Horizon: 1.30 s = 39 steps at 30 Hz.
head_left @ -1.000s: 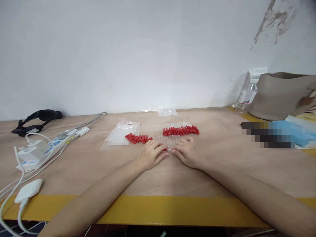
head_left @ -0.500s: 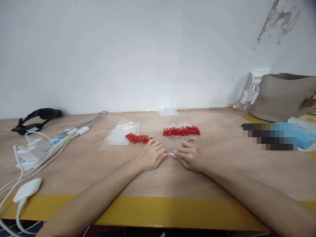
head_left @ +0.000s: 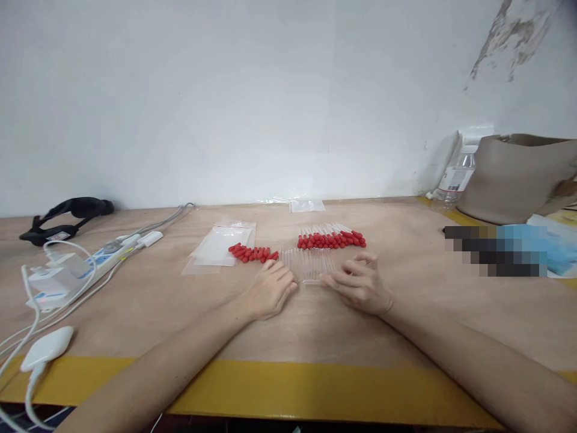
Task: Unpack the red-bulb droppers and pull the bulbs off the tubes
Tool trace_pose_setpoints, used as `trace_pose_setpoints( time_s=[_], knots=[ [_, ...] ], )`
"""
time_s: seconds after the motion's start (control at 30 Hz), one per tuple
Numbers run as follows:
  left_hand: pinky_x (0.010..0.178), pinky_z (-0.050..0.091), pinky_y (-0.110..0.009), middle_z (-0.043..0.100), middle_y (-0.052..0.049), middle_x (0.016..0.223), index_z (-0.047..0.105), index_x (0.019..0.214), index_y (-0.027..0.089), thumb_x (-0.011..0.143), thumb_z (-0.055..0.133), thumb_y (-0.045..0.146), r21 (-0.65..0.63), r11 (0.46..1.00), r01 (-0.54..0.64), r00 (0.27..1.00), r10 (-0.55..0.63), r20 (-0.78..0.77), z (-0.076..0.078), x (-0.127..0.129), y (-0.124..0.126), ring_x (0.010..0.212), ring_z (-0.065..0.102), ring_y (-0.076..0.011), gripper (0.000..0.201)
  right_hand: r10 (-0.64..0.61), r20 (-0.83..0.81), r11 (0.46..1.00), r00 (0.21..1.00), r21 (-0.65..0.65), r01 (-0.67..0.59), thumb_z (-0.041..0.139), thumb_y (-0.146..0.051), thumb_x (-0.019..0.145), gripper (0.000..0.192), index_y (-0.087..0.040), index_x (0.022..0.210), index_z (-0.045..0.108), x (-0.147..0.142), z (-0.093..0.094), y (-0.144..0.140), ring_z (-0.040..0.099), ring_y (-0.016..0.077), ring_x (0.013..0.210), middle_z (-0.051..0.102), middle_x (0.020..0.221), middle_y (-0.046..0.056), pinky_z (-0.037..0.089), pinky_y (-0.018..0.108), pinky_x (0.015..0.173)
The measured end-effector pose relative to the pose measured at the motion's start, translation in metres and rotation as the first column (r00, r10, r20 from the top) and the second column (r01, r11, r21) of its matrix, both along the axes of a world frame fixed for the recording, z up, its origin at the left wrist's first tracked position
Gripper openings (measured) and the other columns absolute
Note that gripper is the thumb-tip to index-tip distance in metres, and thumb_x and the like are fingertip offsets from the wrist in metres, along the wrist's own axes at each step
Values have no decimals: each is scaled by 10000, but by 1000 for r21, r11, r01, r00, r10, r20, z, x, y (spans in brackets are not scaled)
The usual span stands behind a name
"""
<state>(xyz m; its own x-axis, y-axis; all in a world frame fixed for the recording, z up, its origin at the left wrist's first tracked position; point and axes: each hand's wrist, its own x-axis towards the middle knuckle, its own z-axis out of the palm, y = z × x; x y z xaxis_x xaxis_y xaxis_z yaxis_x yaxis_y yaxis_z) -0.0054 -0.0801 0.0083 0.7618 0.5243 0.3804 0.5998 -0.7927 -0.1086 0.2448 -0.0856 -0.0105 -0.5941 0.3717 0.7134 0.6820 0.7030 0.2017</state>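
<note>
Head view of a wooden table with a yellow front edge, set against a white wall. A row of clear glass tubes lies flat at the table's centre, side by side. The left hand rests palm down on the table just left of the row, fingers loosely curled, its fingertips at the near left corner of the tubes; it grasps nothing. The right hand sits just right of the row, fingers spread and half bent; its forefinger and thumb reach the near right edge of the tubes, though whether one tube is pinched between them cannot be told.

Just left of the tubes lies a small heap of loose red bulbs. Behind the tubes lies a row of droppers, red bulbs toward the viewer and glass ends toward the wall. Clear bags lie flat left of the loose bulbs; another small bag lies near the wall.

At far left: a power strip with white plugs and cables, and a black strap. At far right: a plastic bottle beside a beige bag, near blue cloth.
</note>
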Motion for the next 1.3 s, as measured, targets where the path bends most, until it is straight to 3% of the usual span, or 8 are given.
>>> trace_pose_setpoints(
  time_s=[0.1, 0.23, 0.4, 0.47, 0.83, 1.07, 1.17, 1.3],
  knots=[
    [681, 379, -322, 499, -40, 753, 490, 791, 169, 896, 280, 266, -39, 985, -166, 970, 171, 174, 5, -17, 13, 719, 462, -170, 254, -132, -162, 989, 978, -89, 119, 472, -281, 837, 176, -293, 859, 646, 11, 2, 8, 492, 114, 692, 653, 717, -33, 196, 358, 796],
    [712, 423, -302, 456, -45, 849, 521, 908, 178, 880, 319, 251, -85, 914, -396, 814, 392, 429, 14, -42, 40, 782, 492, -162, 217, -340, -264, 921, 903, -286, 263, 454, -291, 826, 209, -245, 831, 658, 13, 2, 17, 545, 123, 716, 672, 813, 4, 209, 346, 786],
    [736, 449, -303, 447, -58, 861, 507, 1073, 162, 821, 364, 166, -66, 888, -456, 774, 431, 464, 10, -60, 63, 796, 503, -171, 290, -554, -215, 773, 804, -493, 400, 445, -236, 764, 229, -215, 902, 626, 9, -4, 23, 568, 149, 683, 671, 803, 13, 237, 326, 709],
    [743, 447, -313, 491, -58, 858, 503, 1089, 174, 808, 395, 179, -42, 884, -466, 783, 434, 445, 5, -62, 67, 794, 516, -180, 302, -573, -193, 748, 796, -519, 413, 434, -222, 749, 237, -203, 906, 611, 10, -6, 24, 567, 158, 678, 669, 803, 19, 242, 331, 712],
    [708, 415, -351, 654, -51, 755, 633, 783, 216, 862, 353, 293, 65, 892, -447, 867, 414, 279, -12, -60, 76, 781, 548, -220, 302, -470, -189, 816, 862, -467, 342, 443, -210, 743, 224, -231, 875, 623, 1, -7, 22, 556, 160, 778, 654, 851, 9, 238, 302, 679],
    [752, 306, -407, 666, -62, 815, 597, 973, 218, 875, 359, 305, 146, 841, -521, 835, 466, 291, -1, -48, 58, 901, 523, -243, 272, -432, -135, 826, 892, -456, 331, 442, -365, 802, 242, -222, 776, 635, -1, -5, 19, 530, 178, 806, 642, 777, 21, 235, 307, 684],
    [764, 293, -398, 644, -66, 927, 592, 965, 211, 856, 402, 301, 173, 863, -475, 850, 400, 342, 4, -35, 49, 916, 498, -238, 237, -431, -155, 822, 889, -474, 316, 391, -321, 836, 262, -223, 802, 631, 1, -6, 22, 528, 182, 846, 647, 859, 31, 242, 309, 680],
    [766, 299, -376, 618, -54, 944, 588, 930, 211, 820, 467, 298, 143, 941, -305, 932, 265, 247, 9, -2, 48, 922, 488, -223, 185, -462, -231, 806, 856, -512, 297, 346, -256, 853, 275, -218, 856, 619, 7, -10, 29, 537, 198, 853, 650, 933, 43, 265, 323, 689]
  ],
)
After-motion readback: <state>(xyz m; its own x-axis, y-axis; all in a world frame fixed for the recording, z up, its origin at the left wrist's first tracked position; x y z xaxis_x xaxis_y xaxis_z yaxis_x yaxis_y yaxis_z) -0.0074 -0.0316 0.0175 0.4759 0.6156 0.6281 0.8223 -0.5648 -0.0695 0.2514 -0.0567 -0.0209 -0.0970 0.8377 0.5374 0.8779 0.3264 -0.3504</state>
